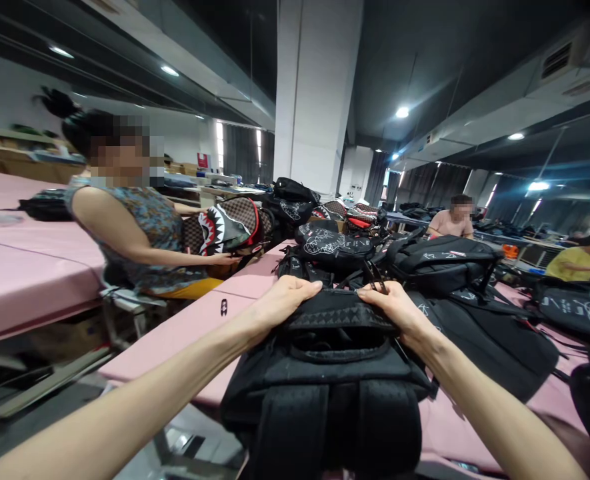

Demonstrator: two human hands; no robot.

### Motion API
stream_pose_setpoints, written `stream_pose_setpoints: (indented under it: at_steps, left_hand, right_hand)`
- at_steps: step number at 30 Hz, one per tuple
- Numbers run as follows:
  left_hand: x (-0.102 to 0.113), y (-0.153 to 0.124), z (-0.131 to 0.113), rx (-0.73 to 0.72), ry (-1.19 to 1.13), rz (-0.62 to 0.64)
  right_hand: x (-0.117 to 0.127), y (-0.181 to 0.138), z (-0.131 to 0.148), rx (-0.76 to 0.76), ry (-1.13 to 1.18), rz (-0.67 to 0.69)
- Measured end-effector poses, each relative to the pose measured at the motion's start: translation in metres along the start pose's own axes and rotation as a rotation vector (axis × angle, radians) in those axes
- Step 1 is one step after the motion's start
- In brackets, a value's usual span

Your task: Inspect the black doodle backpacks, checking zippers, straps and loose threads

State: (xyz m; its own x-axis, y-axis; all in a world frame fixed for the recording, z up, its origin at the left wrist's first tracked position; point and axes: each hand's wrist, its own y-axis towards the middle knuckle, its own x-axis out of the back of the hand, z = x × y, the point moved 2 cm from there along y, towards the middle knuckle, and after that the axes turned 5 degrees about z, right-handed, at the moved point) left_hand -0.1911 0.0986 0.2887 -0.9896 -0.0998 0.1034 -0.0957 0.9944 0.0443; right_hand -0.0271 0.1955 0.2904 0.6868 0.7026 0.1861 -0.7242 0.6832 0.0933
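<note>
A black backpack (345,373) lies in front of me on the pink table, its shoulder straps toward me and its top handle showing. My left hand (295,293) pinches the far edge of its top flap, thumb on the near side. On the same edge, a short way to the right, my right hand (387,303) grips with thumb and fingers. Between the flap and the handle, a dark gap shows in the bag; its inside is too dark to make out. Just beyond my hands lies another black backpack with white scribble print (325,243).
More black backpacks (479,333) are piled to the right on the pink table (185,353). Small scissors-like snips (223,307) lie at left. A seated co-worker (135,213) holds a checked shark-mouth backpack (235,223). Other people sit farther right.
</note>
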Motion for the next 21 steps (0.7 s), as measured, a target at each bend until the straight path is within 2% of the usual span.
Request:
stream_pose_setpoints:
  at_steps: [7,12,21]
  left_hand:
    - [-0.002,-0.010,0.002,-0.057,-0.128,0.000]
    - [-0.002,-0.015,0.007,-0.094,-0.110,-0.010]
    - [-0.004,-0.015,0.008,-0.148,0.011,-0.069]
  right_hand:
    - [-0.002,-0.011,0.003,0.062,0.000,0.018]
    - [0.000,-0.016,0.002,0.106,-0.069,0.016]
    - [-0.017,-0.009,0.030,0.309,-0.485,0.106]
